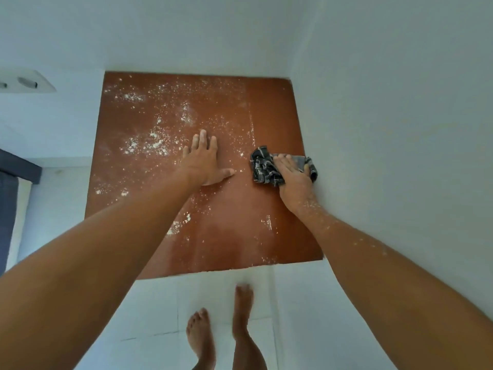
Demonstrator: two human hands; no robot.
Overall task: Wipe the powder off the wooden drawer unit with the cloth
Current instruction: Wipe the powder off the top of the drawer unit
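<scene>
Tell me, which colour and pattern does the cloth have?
The cloth is dark grey-black with a light checked pattern, seen in the head view.

wall (386,129) tight against the drawer unit (213,236) top's right edge, another wall along the back, left and near edges open, left hand (204,162) planted mid-top
</scene>
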